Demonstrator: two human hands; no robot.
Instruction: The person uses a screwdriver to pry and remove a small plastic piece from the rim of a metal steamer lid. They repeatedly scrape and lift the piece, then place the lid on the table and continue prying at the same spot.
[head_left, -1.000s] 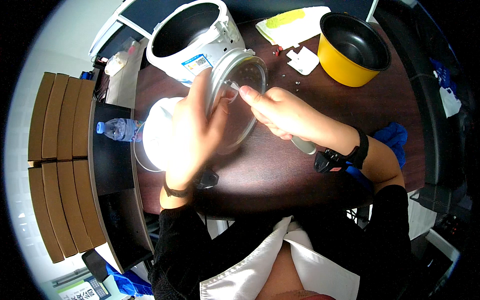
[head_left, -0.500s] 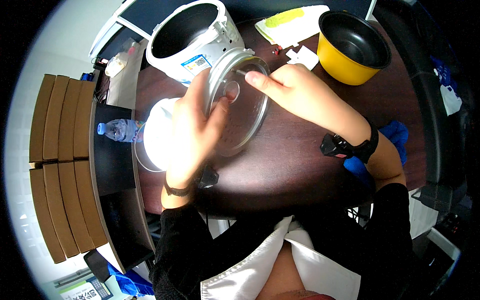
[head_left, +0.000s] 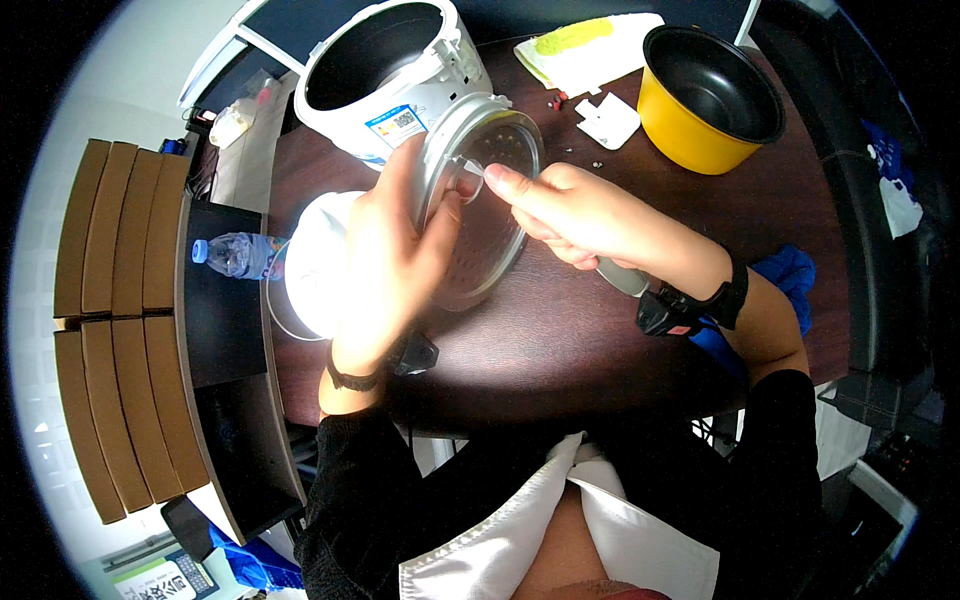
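Note:
My left hand is closed round the near side of a round lid with a silver rim, held tilted above the table. My right hand grips a tool whose grey handle sticks out below the palm. Its thumb points at the lid's middle, where a small clear piece shows beside my left thumb. The tool's working end is hard to make out. Just beyond the lid stands a white rice cooker body with a dark inside. A white rounded part with a thin loop lies left of my left wrist.
A yellow pot with a black inside stands at the far right, near a white cloth and a flat white piece. Blue cloth lies by my right forearm. A water bottle and brown boxes are on the left.
My right hand has turned and shifted slightly down, so the grey handle now shows below it. The left hand keeps its hold on the lid, almost unmoved.

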